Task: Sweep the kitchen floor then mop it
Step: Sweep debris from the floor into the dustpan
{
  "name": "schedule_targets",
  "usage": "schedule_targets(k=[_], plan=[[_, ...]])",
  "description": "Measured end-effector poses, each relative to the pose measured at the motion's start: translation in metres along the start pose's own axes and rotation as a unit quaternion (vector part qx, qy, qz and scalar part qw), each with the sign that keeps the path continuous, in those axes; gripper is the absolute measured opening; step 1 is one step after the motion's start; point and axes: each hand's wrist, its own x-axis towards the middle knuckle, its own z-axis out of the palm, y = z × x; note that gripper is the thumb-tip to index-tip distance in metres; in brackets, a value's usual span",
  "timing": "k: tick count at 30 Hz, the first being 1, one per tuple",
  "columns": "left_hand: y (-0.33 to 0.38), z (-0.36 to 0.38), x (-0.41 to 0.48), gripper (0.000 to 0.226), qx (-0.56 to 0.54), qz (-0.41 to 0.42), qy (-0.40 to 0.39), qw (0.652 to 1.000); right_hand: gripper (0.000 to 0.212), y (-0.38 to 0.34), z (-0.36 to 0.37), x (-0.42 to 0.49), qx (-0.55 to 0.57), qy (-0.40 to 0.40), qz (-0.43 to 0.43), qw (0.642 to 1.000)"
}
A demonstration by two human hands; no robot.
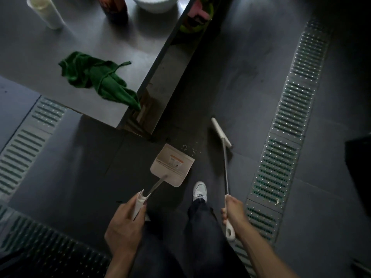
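While the crumbs (190,149) lie scattered on the dark kitchen floor (251,67) just above the middle of the frame, they sit between two tools. The dustpan (172,165) rests below and left of them, its open lip turned up-right and almost touching them. The broom (221,133) has its head slanting just to their right, with the shaft running down-frame. The left hand (124,223) grips the dustpan's handle and the right hand (233,210) is wrapped round the broom's grip. A short leftward pull should do it, I'd judge. I see nothing in the pan but its label. At top, the white bowl (154,3) on the surface (130,47) hides its contents.
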Motion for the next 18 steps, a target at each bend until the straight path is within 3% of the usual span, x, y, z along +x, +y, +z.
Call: schedule_targets(k=[5,13,18], plan=[[-0.021,-0.016,0.034,0.036,0.019,0.053,-0.051,0.997,0.028,0.022,0.032,0.004,0.026,0.052,0.021,0.998],[-0.084,-0.077,0.095,0.040,0.062,0.158,-0.109,0.979,0.022,0.080,0.158,-0.067,0.077,0.013,0.077,0.994],[-0.105,-0.104,0.122,0.040,0.092,0.208,-0.149,0.962,0.026,0.115,0.184,-0.106,0.128,0.051,0.079,0.987]])
